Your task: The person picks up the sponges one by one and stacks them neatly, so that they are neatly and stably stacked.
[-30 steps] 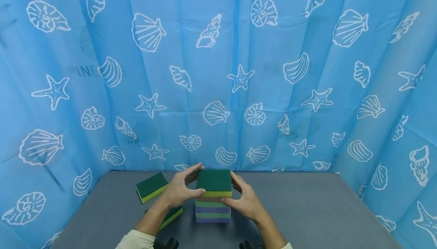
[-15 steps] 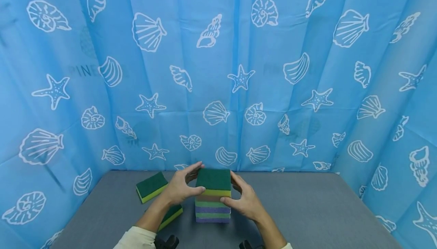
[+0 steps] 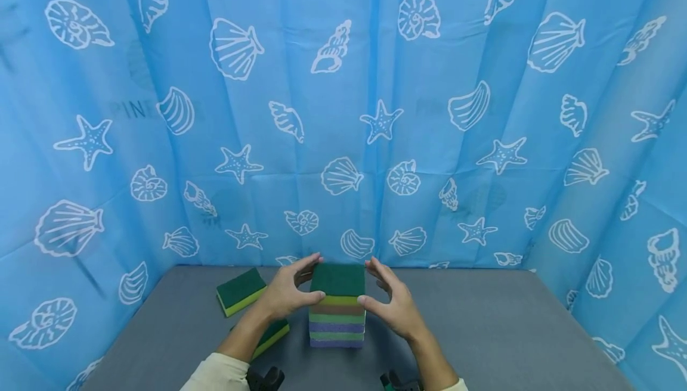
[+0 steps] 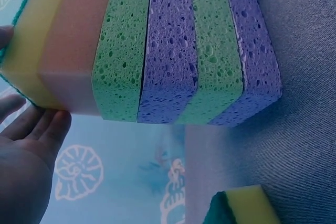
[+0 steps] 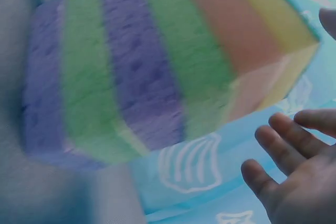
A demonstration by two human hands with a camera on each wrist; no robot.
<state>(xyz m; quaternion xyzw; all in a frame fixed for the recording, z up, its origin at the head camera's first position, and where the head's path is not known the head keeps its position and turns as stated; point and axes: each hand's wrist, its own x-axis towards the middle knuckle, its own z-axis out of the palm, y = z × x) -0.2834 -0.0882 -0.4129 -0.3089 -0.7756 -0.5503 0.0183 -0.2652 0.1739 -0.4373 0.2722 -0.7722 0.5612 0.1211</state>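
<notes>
First, far left: a loose sponge (image 3: 241,291), dark green over yellow, lies flat on the grey counter (image 3: 483,325). Closer to the person, a second loose sponge (image 3: 272,334), partly hidden by the left forearm (image 3: 244,334); best keep that arm high so it doesn't drag the sponge along.

Next, the left hand (image 3: 287,289): thumb and fingers spread wide along the left side of the stack (image 3: 337,318). In the left wrist view its fingertips (image 4: 59,125) look to touch the edge of the orange layer (image 4: 76,35). Light contact suits best, I judge; foam likely dents or leans under a hard push.

Middle: the stack stands upright on the counter. From the bottom: purple, green, purple, green, orange, then yellow topped dark green. Edges roughly flush. Work in hand looks like steadying its top; even pressure from both sides, at matching height, should stop upper layers sliding.

Right: the right hand (image 3: 394,303), fingers spread wide, holding nothing; a gap shows between it and the stack. With no counter-pressure there, the left should ease off softly, straight sideways.
</notes>
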